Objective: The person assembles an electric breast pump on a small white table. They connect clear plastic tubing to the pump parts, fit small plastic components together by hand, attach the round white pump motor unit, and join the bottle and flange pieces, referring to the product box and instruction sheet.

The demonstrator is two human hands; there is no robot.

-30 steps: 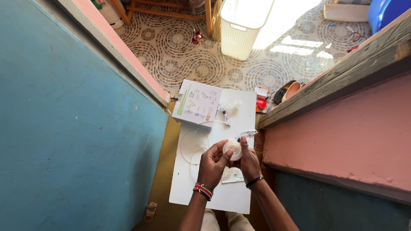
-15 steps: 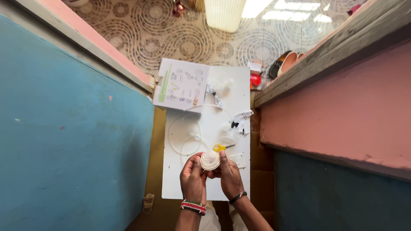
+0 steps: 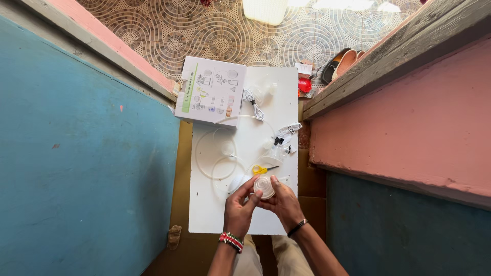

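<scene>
**Both hands on a small round clear part**

We hold a small round translucent part (image 3: 264, 186) between our two hands, over the near end of the white counter (image 3: 215, 214). Our left hand (image 3: 239, 204) closes on it from the left, thumb on its near edge, and our right hand (image 3: 284, 202) grips it from the right, fingertips on its far rim. A beaded band sits on the left wrist and a dark band on the right.

Just beyond the part lies a small yellow piece (image 3: 260, 169), and to its left a loop of clear tubing (image 3: 204, 158) curls across the counter. A little farther and to the right we see a clear bag of small pieces (image 3: 284, 143). At the far end a white cable (image 3: 253, 102) lies coiled, and the printed white box (image 3: 210, 91) rests on the far left corner, overhanging the edge.

A blue wall (image 3: 87, 153) rises on the left, a pink one (image 3: 409, 117) on the right. On the patterned floor (image 3: 204, 36) beyond are shoes (image 3: 341, 61) and a red object (image 3: 305, 85).
</scene>
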